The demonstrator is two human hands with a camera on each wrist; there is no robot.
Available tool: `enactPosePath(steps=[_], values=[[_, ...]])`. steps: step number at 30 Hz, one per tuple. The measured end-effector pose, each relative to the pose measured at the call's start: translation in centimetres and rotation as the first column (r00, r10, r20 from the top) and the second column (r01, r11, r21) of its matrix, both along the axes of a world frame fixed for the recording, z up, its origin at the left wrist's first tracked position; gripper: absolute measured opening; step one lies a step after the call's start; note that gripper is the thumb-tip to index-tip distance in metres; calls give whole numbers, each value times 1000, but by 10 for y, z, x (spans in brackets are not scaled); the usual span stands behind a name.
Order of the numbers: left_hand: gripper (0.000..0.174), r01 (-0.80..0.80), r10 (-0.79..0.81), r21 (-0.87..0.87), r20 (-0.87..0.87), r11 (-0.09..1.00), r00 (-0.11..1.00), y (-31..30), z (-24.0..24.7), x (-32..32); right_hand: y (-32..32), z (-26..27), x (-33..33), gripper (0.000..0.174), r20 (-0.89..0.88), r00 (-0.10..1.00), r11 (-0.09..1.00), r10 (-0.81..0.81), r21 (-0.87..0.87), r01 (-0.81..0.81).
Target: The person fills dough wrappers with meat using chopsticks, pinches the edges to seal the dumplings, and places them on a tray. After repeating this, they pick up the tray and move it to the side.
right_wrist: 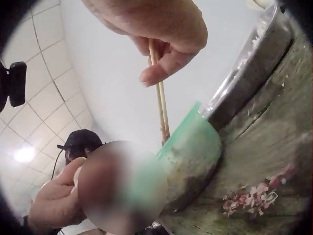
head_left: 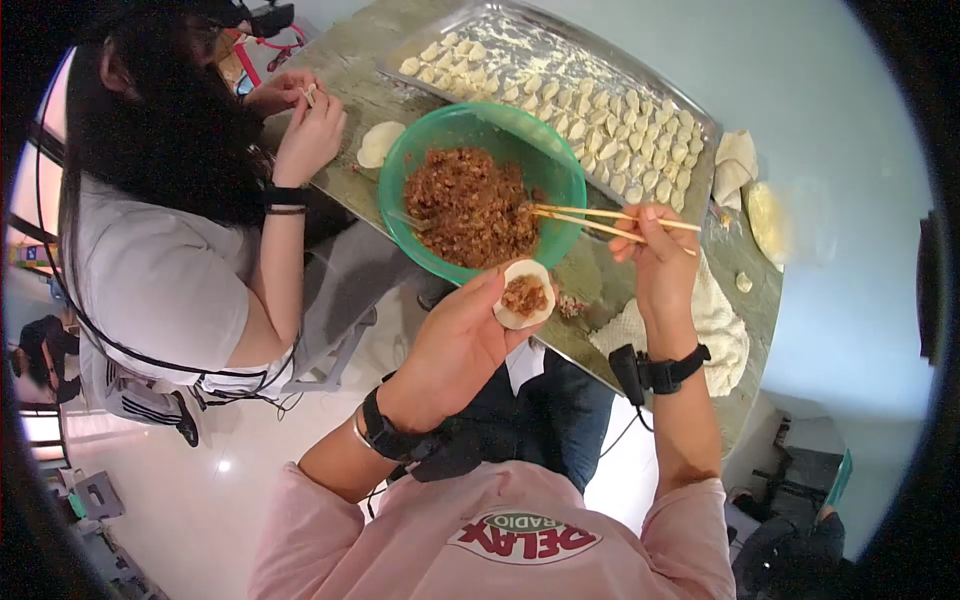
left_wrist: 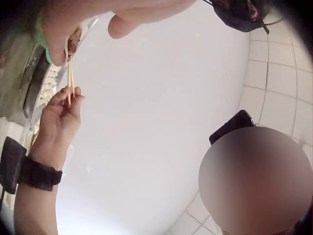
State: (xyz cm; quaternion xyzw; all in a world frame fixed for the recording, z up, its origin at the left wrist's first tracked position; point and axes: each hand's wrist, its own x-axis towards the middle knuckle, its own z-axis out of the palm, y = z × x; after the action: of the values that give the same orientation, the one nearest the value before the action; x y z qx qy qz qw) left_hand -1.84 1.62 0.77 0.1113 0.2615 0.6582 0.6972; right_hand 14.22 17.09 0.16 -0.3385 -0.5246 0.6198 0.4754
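Grey-green table [head_left: 592, 268]: green bowl [head_left: 540, 150], metal tray [head_left: 706, 165], pale cloth [head_left: 725, 345], dough pieces [head_left: 379, 145], pinkish scraps [head_left: 570, 305].

bowl [head_left: 450, 124]: glossy plastic | tray [head_left: 468, 28]: shiny metal | chopsticks [head_left: 590, 214]: smooth wood | towel [head_left: 728, 345]: rough cloth

chopsticks [right_wrist: 161, 103] in right hand [right_wrist: 161, 27]
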Motion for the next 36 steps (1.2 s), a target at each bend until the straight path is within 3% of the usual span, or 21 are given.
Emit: enactPosePath(steps=[10, 12, 16, 19, 29, 34, 36], values=[[37, -50, 49, 26, 42, 998, 998, 21, -10, -7, -17, 27, 34, 22, -241, 970, 991, 40, -114, -70], [37, -45, 45, 10, 58, 999, 997, 22, -7, -4, -24, 31, 41, 22, -273, 955, 982, 118, -109, -153], [37, -5, 4, 14, 87, 1000, 996, 20, 3, 2, -39, 38, 44, 22, -64, 992, 987, 110, -114, -117], [37, 18, -19, 16, 80, 1000, 997, 16, 3, 6, -39, 43, 56, 22, -16, 993, 991, 114, -72, -115], [43, 136, -136, -10, 28, 991, 990, 5, 7, 19, -40, 48, 74, 24, -166, 975, 980, 147, -109, -166], [45, 195, -195, -4, 31, 981, 980, 0, 7, 21, -45, 48, 78, 25, -1, 987, 977, 159, -147, -158], [46, 211, -211, 0, 26, 977, 977, -2, 6, 22, -45, 51, 81, 25, -24, 986, 976, 165, -142, -166]])
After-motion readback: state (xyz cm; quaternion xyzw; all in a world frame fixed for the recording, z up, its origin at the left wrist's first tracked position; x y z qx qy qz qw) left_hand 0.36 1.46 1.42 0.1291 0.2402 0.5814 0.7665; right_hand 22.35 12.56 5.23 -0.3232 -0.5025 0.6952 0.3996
